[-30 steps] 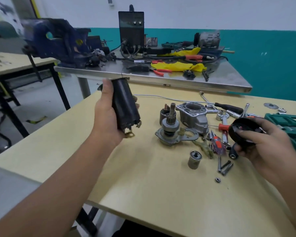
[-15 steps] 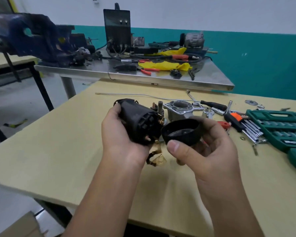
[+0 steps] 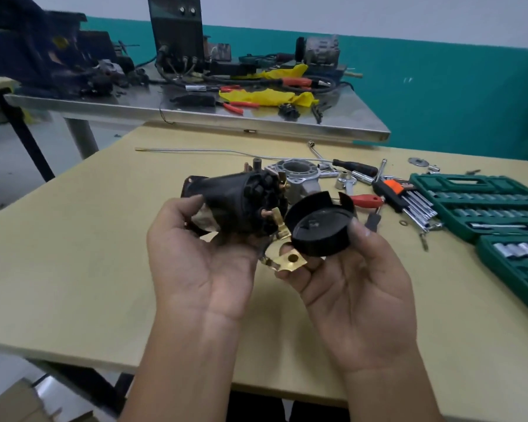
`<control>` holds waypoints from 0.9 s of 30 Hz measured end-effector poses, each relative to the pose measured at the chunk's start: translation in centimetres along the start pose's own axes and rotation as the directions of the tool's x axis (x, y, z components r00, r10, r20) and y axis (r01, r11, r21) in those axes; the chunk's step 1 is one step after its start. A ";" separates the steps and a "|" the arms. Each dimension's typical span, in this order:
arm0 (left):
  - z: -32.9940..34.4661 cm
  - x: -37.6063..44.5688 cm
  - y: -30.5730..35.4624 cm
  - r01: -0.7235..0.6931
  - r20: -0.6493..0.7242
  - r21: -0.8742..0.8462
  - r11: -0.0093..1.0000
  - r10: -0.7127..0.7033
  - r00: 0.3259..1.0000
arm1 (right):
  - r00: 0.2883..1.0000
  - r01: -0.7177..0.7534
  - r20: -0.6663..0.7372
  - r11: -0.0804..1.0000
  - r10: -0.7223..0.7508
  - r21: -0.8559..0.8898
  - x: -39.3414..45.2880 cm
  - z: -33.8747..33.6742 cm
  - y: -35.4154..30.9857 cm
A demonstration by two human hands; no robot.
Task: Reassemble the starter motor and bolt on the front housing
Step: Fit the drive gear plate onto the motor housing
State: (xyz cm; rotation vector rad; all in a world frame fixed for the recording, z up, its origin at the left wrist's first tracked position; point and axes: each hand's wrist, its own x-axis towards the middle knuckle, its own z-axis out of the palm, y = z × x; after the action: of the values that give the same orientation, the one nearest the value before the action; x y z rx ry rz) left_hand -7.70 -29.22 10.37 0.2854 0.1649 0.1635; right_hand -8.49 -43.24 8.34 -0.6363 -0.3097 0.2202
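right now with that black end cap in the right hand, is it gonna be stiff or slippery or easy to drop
The black end cap looks like thin rigid shell, so probably stiff and light for its size. The right hand pinches only its rim between thumb and fingertips, so it could twist loose if bumped against the motor body. Its notched wall may snag the brass terminal.

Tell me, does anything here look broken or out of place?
Nothing looks broken. The motor body in the left hand has its brass tabs hanging loose, and the black cap in the right hand is off, tilted beside it. Tools lie scattered on the table.
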 end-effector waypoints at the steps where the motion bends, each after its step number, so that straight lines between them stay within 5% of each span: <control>1: -0.3 -0.1 -0.1 -0.007 0.032 0.018 1.000 0.007 0.999 | 1.000 -0.003 -0.013 1.000 0.003 0.016 0.0 0.0 -0.1; 8: -1.1 0.0 -1.9 -0.233 0.081 0.263 0.936 0.219 0.972 | 0.996 -0.074 -0.027 0.981 0.080 0.179 -0.3 -0.4 -0.6; 20: -2.3 0.4 -2.6 -0.154 0.378 0.247 0.957 0.052 0.924 | 0.994 -0.098 -0.024 0.978 0.104 0.185 -0.3 -0.9 -0.4; 24: -1.5 0.3 -2.9 -0.134 0.221 0.081 0.988 0.113 0.969 | 0.979 -0.149 -0.134 0.989 0.151 0.026 0.1 -0.8 0.1; 27: -0.9 -0.1 -3.3 -0.195 0.068 0.175 0.965 0.186 0.980 | 0.969 -0.190 -0.173 0.979 0.175 -0.075 0.1 -0.6 0.5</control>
State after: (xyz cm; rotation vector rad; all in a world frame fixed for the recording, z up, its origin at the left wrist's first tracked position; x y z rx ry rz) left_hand -7.48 -32.15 8.57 0.4872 0.1010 0.3328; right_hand -8.26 -43.19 7.60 -0.7694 -0.1005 0.3290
